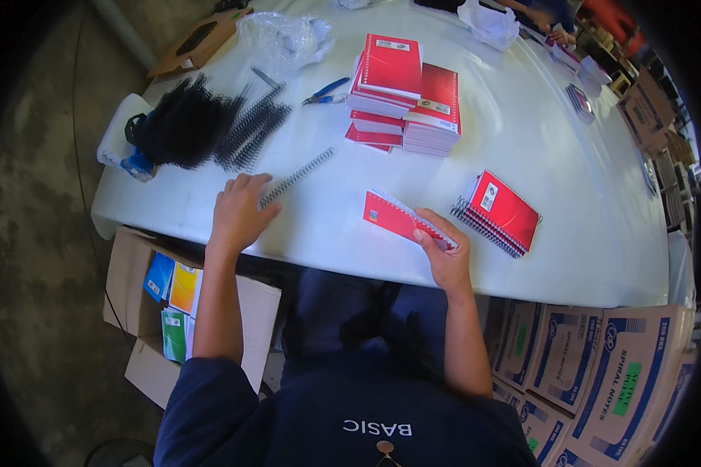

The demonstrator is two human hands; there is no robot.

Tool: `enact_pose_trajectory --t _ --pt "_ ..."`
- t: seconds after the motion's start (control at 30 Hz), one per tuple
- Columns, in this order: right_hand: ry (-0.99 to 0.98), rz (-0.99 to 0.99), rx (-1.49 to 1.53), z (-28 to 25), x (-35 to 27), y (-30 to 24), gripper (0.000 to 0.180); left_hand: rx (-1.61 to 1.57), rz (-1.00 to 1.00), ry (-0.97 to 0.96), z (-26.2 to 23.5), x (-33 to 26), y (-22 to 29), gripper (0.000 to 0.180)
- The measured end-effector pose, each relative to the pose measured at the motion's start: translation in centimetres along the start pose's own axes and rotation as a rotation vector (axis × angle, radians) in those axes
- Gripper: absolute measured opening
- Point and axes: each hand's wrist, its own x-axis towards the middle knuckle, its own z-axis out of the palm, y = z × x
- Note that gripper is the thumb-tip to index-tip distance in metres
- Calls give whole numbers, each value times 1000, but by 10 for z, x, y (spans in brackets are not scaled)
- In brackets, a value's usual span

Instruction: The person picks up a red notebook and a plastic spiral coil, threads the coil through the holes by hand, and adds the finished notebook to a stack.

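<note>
My right hand (449, 255) grips the right end of a red-covered notebook (397, 215), thumb on top, with a row of punched holes along its far edge. My left hand (240, 212) is at the near end of a dark spiral binding coil (297, 176); its thumb and fingers are apart on either side of that end. Beyond this hand lies a heap of black coils (183, 121), with several more coils (253, 128) beside it. To the right of my right hand is a stack of red notebooks (514, 210) with coils along their left edge.
Stacks of red notebooks (391, 66) stand at the far middle, beside blue-handled pliers (325, 92). Clear plastic wrap (284, 39) lies at the back. Under the left edge an open carton (245, 319) holds coloured notebooks; closed cartons (623, 381) stand lower right. Another person's hand (561, 35) shows far right.
</note>
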Motion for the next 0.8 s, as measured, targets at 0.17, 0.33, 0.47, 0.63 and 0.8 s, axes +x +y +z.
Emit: enact_pose_trajectory --t 0.17,0.33,0.47,0.63,0.8 --pt "-1 29 27 1 -1 -2 30 -149 103 25 10 10 11 33" --pt "16 22 62 3 0 1 28 -181 76 3 23 33 36 31" --pt "23 40 77 5 3 -5 30 -45 217 155 53 52 33 26" --pt "19 49 58 0 3 1 30 -961 -18 -393 25 52 62 31" --pt "8 37 76 0 3 1 29 -1231 3 -609 10 36 70 34"
